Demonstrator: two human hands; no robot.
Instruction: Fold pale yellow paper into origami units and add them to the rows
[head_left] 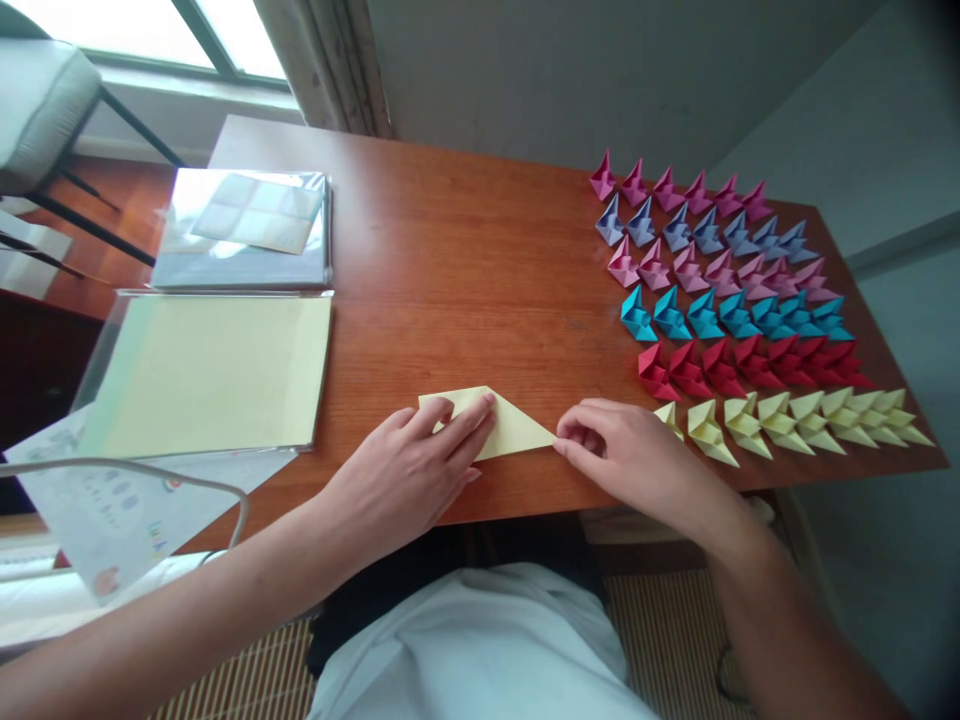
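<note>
A folded sheet of pale yellow origami paper lies near the front edge of the table, its right end narrowing to a point. My left hand rests over its left part, fingers stretched out and pressing on the paper. At the pointed right corner, my right hand pinches the tip between thumb and forefinger. Just right of that hand stands a row of folded yellow paper pieces, the leftmost partly hidden behind the hand.
Rows of folded red, blue, pink, lavender and magenta pieces stand on the wooden table. At left lie a yellow paper pack, a clear-wrapped pack and a cable.
</note>
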